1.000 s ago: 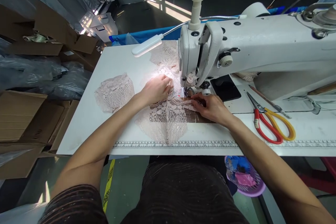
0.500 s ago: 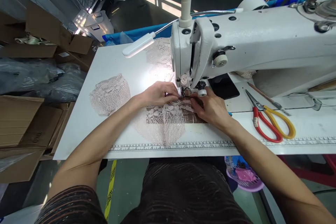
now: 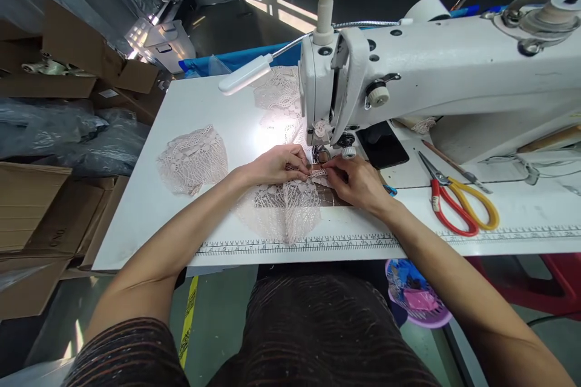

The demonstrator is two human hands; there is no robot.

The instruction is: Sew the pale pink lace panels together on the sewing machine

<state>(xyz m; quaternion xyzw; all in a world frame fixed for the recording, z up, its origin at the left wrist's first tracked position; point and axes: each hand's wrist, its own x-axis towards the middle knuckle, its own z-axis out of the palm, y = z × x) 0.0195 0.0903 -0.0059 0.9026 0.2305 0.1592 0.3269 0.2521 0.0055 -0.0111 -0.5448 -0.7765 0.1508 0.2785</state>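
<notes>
Pale pink lace fabric [image 3: 302, 205] lies in front of the needle area of a white sewing machine [image 3: 408, 72], partly over a dark plate. My left hand [image 3: 281, 164] pinches the upper edge of the lace just left of the presser foot [image 3: 316, 154]. Close by on the right, my right hand [image 3: 356, 180] is closed on the same edge, thumb and forefinger together by the foot. Fingers cover part of the edge. More lace [image 3: 284, 97] runs behind the needle under the lamp, and a separate lace piece [image 3: 193, 160] rests on the table at left.
Red-and-yellow scissors [image 3: 463, 199] lie right of my right forearm, near a dark phone [image 3: 382, 144]. A printed ruler [image 3: 345, 243] follows the table's front edge. A lamp [image 3: 245, 74] juts out left of the machine head. Cardboard boxes [image 3: 40, 211] stand at left.
My fingertips have drawn closer together at the lace edge before the presser foot, the right hand shifting slightly left. The view has also shifted a little.
</notes>
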